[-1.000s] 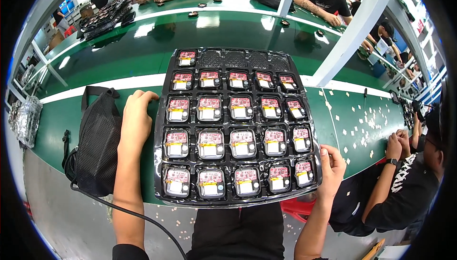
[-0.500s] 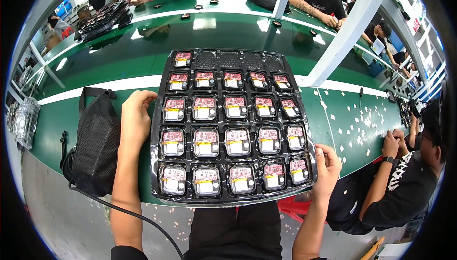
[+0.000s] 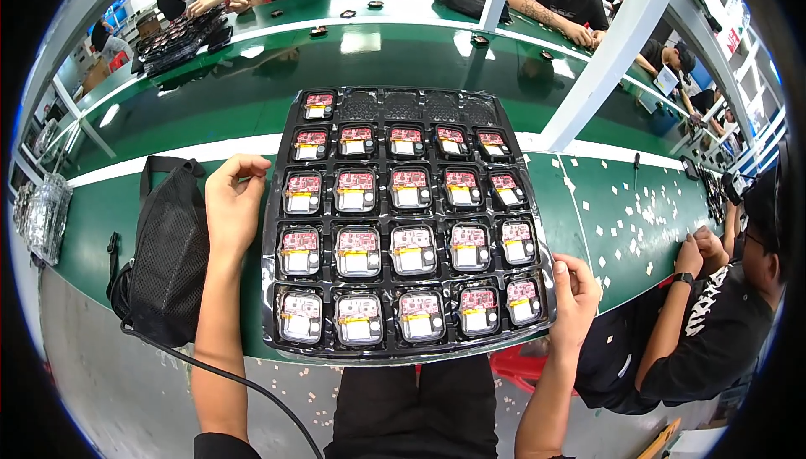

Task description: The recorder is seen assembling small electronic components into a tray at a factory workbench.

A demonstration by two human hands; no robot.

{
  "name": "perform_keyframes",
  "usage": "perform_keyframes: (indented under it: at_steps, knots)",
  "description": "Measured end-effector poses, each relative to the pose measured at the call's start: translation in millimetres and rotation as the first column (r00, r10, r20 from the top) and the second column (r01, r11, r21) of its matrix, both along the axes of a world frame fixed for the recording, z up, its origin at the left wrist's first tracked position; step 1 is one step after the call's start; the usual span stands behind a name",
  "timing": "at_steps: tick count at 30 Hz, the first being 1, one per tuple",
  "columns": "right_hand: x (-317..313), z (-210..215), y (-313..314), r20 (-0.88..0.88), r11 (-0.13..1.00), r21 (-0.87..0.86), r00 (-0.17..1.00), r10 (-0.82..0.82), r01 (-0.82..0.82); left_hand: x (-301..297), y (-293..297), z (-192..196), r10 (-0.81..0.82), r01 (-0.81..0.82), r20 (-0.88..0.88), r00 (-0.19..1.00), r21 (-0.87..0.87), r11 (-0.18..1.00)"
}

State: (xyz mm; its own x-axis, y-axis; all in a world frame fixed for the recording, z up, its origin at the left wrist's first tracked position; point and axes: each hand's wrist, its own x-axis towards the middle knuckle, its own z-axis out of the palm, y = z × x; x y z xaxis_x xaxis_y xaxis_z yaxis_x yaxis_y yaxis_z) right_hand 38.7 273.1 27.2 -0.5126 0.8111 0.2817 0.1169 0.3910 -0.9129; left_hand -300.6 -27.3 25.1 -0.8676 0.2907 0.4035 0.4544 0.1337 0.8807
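Curling left hand inward, differing from straighter reach moments ago; hanging loose, grasping nothing visible, just beside black tray. Keeping right hand at tray edge; cannot tell whether clasping or merely touching. Leaving tray, loaded with red-and-white devices, lying between hands, contacted at right only.

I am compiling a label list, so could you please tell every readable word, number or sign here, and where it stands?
White lettering on the co-worker's black shirt at right: present, not copied out.
Red circuit boards in the black plastic tray: any print too small to read.
Red marking, upper right: too blurred.
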Motion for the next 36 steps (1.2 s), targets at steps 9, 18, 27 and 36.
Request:
perform_keyframes:
  at_steps: [9, 18, 27, 36]
  knots:
    - [0, 3, -1, 0.036, 0.999, 0.027, 0.999, -0.018, 0.017, 0, 2, -3, -0.005, 0.003, 0.057, 0.998, 0.045, 0.999]
    - [0, -2, 1, 0.009, 1.0, 0.011, 1.0, -0.008, 0.008, -2, 0, -2, 0.007, -0.01, 0.043, 0.999, 0.077, 0.997]
    - [0, -8, 4, -0.011, 0.999, 0.036, 1.0, -0.01, 0.01, -4, 0, -4, 0.004, -0.009, 0.055, 0.998, 0.091, 0.996]
    - [-5, -2, -6, 0.182, 0.889, 0.453, 0.969, -0.164, 0.065, 1, -10, 10, 0.264, -0.326, -0.253, 0.931, -0.244, 0.913]
